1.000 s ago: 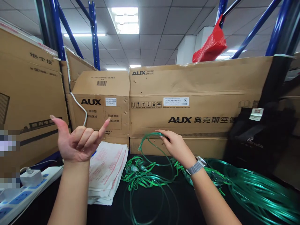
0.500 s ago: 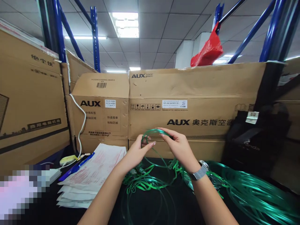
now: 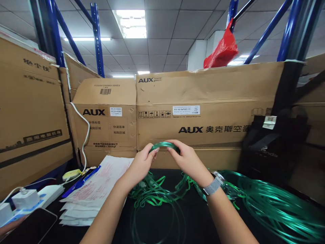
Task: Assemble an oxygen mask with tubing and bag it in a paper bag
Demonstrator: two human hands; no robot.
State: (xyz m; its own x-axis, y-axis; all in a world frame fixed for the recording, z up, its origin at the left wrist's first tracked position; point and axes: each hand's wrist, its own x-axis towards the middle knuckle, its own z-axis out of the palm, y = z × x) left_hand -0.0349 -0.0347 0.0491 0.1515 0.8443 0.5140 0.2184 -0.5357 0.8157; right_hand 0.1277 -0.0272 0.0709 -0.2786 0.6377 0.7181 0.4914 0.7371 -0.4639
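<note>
Now your left hand (image 3: 139, 161) had come in from the left, where a second earlier it was raised with thumb and little finger spread. Its thumb and fingertips pinched one end of an arched bundle of green tubing (image 3: 165, 144), while your right hand (image 3: 189, 157) pinched the other end, thumb against fingers. The loop that hung below your hands half a second before no longer showed there; the bundle sat higher than the dark tabletop (image 3: 195, 220), in front of the long carton (image 3: 213, 115).

Below lay a tangle of clear tubing and green straps (image 3: 157, 200), and your right forearm crossed in front of part of it. To the right spread a large green coil (image 3: 276, 203), near a black bag (image 3: 271, 149). Your left forearm covered part of the stacked papers (image 3: 101, 183); beyond them, a white power strip (image 3: 48, 196) stood at the left.
</note>
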